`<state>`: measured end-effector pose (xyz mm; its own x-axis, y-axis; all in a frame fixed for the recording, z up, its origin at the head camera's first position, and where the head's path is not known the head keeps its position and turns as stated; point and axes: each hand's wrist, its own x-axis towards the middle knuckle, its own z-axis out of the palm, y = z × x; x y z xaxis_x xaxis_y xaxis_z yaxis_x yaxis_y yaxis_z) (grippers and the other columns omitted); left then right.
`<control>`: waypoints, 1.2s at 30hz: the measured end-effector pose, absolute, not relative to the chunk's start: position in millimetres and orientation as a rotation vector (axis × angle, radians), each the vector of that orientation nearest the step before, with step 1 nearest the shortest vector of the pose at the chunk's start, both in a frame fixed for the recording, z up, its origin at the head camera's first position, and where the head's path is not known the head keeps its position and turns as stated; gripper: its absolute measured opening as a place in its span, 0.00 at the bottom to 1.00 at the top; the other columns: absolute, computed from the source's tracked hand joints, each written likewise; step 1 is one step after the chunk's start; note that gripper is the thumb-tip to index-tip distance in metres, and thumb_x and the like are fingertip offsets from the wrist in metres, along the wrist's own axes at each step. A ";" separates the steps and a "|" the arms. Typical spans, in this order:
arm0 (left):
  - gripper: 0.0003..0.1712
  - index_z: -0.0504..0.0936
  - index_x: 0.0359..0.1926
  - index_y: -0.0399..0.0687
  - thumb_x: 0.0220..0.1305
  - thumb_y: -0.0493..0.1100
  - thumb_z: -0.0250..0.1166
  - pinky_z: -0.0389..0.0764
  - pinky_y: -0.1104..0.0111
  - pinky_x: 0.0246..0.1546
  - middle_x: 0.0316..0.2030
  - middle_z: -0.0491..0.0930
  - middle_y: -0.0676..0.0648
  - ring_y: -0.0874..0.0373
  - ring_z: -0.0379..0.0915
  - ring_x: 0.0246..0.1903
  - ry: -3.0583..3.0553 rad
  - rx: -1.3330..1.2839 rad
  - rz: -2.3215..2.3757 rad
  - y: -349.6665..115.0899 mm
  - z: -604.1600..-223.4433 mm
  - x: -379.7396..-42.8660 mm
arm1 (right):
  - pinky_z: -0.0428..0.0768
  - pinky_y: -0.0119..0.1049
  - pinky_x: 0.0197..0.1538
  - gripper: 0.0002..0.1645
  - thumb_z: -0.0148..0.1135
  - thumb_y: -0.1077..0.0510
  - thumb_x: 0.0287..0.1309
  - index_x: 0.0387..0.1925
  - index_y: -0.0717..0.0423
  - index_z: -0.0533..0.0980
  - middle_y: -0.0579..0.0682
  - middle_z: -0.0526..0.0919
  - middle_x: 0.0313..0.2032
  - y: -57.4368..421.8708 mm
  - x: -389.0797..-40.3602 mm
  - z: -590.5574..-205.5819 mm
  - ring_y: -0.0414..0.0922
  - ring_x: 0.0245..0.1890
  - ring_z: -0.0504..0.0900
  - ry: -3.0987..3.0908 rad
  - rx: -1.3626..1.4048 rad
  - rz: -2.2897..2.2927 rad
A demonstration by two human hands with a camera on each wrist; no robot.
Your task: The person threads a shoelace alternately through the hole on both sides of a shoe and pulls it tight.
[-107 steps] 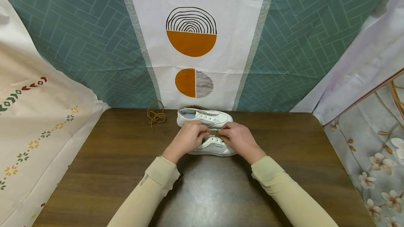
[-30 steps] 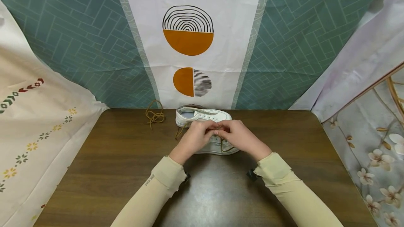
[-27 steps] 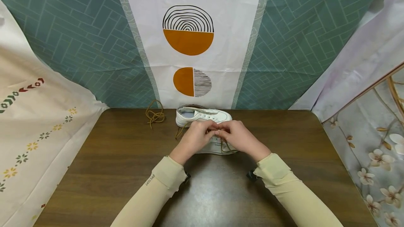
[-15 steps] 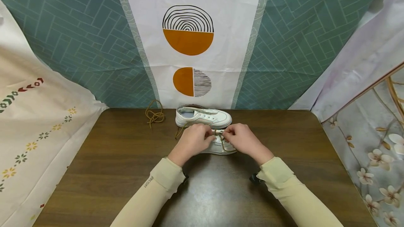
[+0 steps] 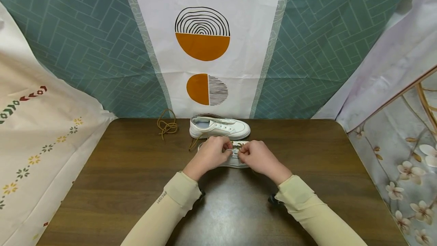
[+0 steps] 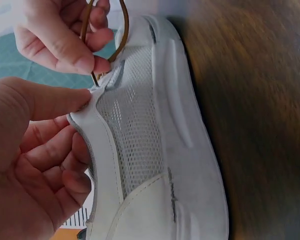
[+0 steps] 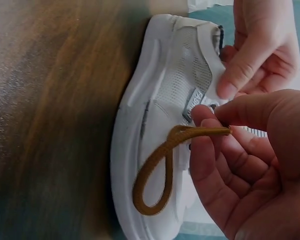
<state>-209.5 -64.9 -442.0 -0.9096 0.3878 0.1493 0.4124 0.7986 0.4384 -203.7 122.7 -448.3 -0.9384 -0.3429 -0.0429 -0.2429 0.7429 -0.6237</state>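
A white sneaker with mesh sides lies toe right beneath both hands. My left hand pinches the edge of its eyelet flap between thumb and fingers. With thumb and fingertips, my right hand pinches a brown shoelace. In the left wrist view the lace's thin tip points down at an eyelet beside the left thumb; whether it has entered cannot be told. A loop of lace hangs over the shoe's near side in the right wrist view. Fingers partly hide the lacing.
A second white sneaker, its eyelets without lace, stands just behind the first. Another brown shoelace lies loosely coiled at the back left of the wooden table. A patterned cloth hangs behind the table.
The hands, close together above the shoe a second ago, have moved apart and slightly nearer the body. The right hand has carried the lace to the near eyelet row, where the left hand now pinches.
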 end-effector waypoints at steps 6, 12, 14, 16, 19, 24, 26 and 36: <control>0.02 0.82 0.30 0.54 0.53 0.41 0.66 0.74 0.73 0.30 0.26 0.81 0.59 0.68 0.75 0.27 -2.904 -0.698 -0.850 -64.3 -444.3 -211.6 | 0.66 0.29 0.22 0.15 0.57 0.58 0.51 0.12 0.44 0.76 0.34 0.70 0.09 118.8 -200.3 -450.5 0.33 0.13 0.67 2.848 -0.488 -0.939; 0.04 0.83 0.33 0.53 0.55 0.38 0.64 0.74 0.73 0.28 0.26 0.83 0.59 0.70 0.76 0.26 -2.907 -0.720 -1.019 -65.1 -448.4 -213.9 | 0.66 0.29 0.22 0.13 0.57 0.58 0.53 0.16 0.46 0.79 0.34 0.69 0.09 114.8 -197.4 -451.9 0.34 0.13 0.67 2.883 -0.482 -0.924; 0.04 0.83 0.33 0.52 0.56 0.39 0.64 0.74 0.73 0.28 0.26 0.83 0.58 0.69 0.76 0.26 -2.909 -0.725 -1.068 -65.7 -449.2 -214.1 | 0.67 0.30 0.23 0.13 0.57 0.58 0.53 0.17 0.47 0.80 0.35 0.70 0.09 113.1 -196.6 -452.5 0.34 0.14 0.68 2.896 -0.485 -0.904; 0.03 0.83 0.34 0.52 0.58 0.41 0.63 0.75 0.73 0.29 0.27 0.83 0.58 0.69 0.76 0.27 -2.911 -0.727 -1.113 -66.6 -450.2 -214.6 | 0.68 0.30 0.23 0.12 0.57 0.58 0.54 0.18 0.47 0.81 0.35 0.71 0.09 111.4 -195.9 -452.8 0.34 0.14 0.68 2.906 -0.493 -0.892; 0.06 0.84 0.33 0.53 0.62 0.44 0.61 0.72 0.73 0.25 0.25 0.82 0.58 0.69 0.72 0.23 -2.907 -0.714 -1.160 -67.7 -450.6 -216.4 | 0.67 0.30 0.24 0.14 0.57 0.59 0.53 0.15 0.45 0.78 0.35 0.68 0.08 109.3 -194.8 -452.0 0.34 0.14 0.67 2.922 -0.511 -0.879; 0.09 0.85 0.30 0.52 0.64 0.44 0.59 0.68 0.73 0.22 0.24 0.82 0.55 0.66 0.68 0.20 -2.934 -0.617 -1.176 -68.0 -448.1 -219.3 | 0.69 0.31 0.28 0.14 0.58 0.58 0.53 0.15 0.42 0.78 0.33 0.69 0.09 106.3 -194.3 -451.0 0.33 0.17 0.68 2.979 -0.554 -0.810; 0.07 0.85 0.29 0.51 0.61 0.41 0.62 0.70 0.73 0.24 0.23 0.82 0.55 0.67 0.70 0.21 -2.951 -0.579 -1.163 -67.6 -446.9 -219.4 | 0.70 0.32 0.29 0.14 0.59 0.57 0.54 0.15 0.43 0.78 0.33 0.70 0.10 105.1 -194.7 -451.5 0.33 0.18 0.69 3.000 -0.573 -0.767; 0.08 0.88 0.33 0.52 0.58 0.38 0.63 0.77 0.70 0.36 0.32 0.86 0.56 0.64 0.80 0.36 -3.039 -0.732 -0.886 -62.4 -448.0 -221.3 | 0.66 0.32 0.24 0.16 0.62 0.53 0.56 0.14 0.46 0.77 0.38 0.72 0.13 99.7 -197.7 -453.0 0.37 0.17 0.69 3.008 -0.524 -0.665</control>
